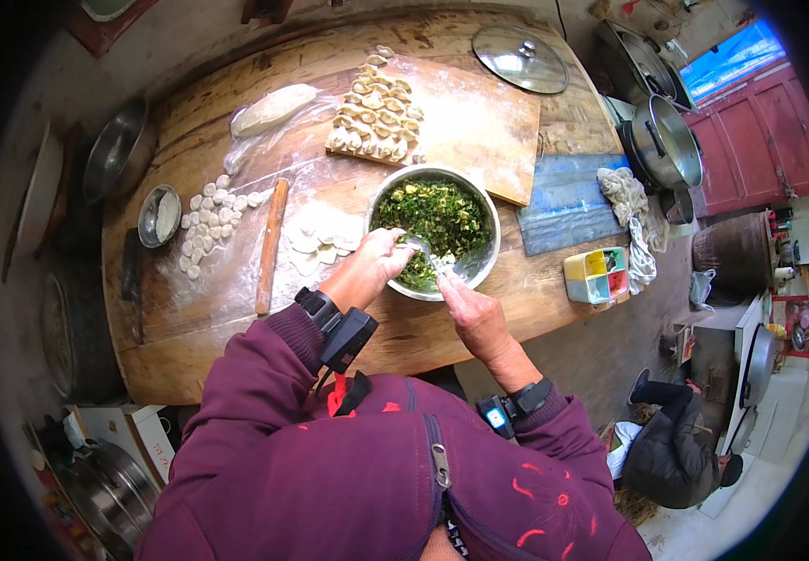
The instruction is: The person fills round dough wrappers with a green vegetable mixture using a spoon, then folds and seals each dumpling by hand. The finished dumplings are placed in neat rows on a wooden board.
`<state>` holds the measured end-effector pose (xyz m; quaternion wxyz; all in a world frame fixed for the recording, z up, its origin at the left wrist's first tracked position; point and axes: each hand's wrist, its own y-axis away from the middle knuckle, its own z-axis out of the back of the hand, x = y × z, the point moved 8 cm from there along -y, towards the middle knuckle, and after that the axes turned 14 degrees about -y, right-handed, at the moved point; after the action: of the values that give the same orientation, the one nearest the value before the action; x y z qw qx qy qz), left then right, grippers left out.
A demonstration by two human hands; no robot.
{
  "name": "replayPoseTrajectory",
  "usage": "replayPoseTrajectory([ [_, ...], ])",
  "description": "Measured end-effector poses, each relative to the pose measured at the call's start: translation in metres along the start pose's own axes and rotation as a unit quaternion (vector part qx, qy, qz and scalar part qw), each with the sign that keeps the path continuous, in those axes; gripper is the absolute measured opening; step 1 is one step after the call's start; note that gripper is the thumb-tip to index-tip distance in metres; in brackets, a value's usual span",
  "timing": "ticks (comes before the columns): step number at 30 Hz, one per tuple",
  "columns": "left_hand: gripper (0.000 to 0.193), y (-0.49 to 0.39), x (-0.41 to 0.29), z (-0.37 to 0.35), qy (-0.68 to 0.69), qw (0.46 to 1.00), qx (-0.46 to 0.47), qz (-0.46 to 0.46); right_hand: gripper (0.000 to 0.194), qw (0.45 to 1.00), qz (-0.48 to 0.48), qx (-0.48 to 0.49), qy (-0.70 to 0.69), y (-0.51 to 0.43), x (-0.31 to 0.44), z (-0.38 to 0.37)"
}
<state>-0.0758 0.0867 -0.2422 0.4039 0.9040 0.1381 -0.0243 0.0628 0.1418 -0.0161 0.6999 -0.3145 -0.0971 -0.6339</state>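
Both hands are over a metal bowl (494, 245) of chopped green filling (439, 210) with yellow bits. My right hand (474, 315) grips the handle of a spoon (420, 245) at the bowl's near side. My left hand (373, 265) is at the bowl's left rim with its fingers curled; what lies in them is hard to make out. Flat dough wrappers (317, 235) lie left of the bowl, beside a wooden rolling pin (272, 245). Rows of folded dumplings (380, 112) stand on a floured wooden board (474, 119) beyond the bowl.
Small dough pieces (208, 221) and a flour bowl (160, 216) are at the left, with a dough lump (275, 111) behind. A glass lid (520, 59), a blue sheet (569, 203) and a divided container (595, 275) are at the right. A person (678, 442) sits low at the lower right.
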Motion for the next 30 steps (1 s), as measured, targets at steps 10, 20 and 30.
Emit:
replayPoseTrajectory([
  [10,0.029,0.077,-0.022,-0.059,-0.081,0.987,-0.042,-0.129,0.035,0.989,-0.137,-0.031,-0.052,0.023,-0.044,0.003],
  [20,0.028,0.112,0.002,-0.098,-0.127,0.985,0.095,-0.063,0.029,0.994,-0.001,-0.107,-0.013,-0.041,0.006,0.027],
  [30,0.025,0.133,0.010,-0.106,-0.177,0.974,0.144,-0.015,0.024,0.991,0.067,-0.117,-0.013,-0.051,0.022,0.036],
])
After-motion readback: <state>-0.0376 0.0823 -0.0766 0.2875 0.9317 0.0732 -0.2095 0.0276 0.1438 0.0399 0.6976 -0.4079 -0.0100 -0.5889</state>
